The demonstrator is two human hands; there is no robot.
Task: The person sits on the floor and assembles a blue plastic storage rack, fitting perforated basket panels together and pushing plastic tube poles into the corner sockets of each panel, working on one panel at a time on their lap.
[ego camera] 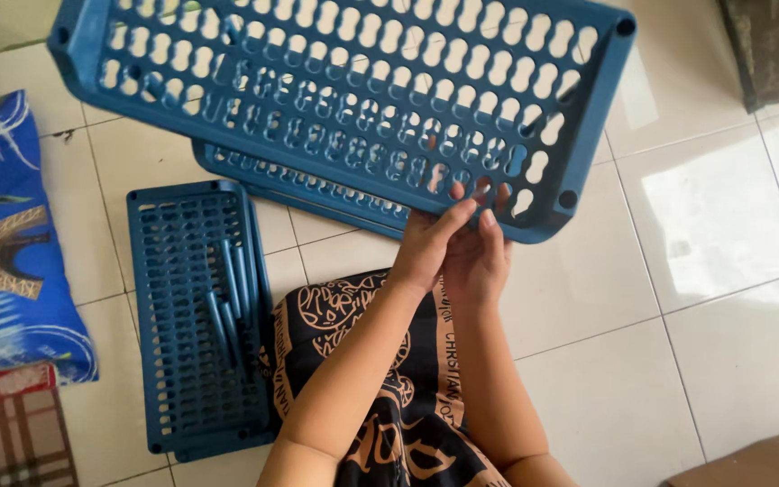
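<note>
The blue plastic shelf tray (344, 99) is held up off the floor, tilted, its slotted face turned toward the camera. Both hands grip its near long rim side by side: the left hand (426, 243) with fingers curled over the edge, the right hand (480, 257) closed on the rim just beside it. It looks light and stiff, likely a bit slick; the solid rim or corner sockets seem the safest hold. Another tray (299, 185) lies beneath on the tiled floor (723, 271). To the left, stacked trays (187, 316) carry loose blue rods (227, 302), near a patterned pillow (2, 243).
</note>
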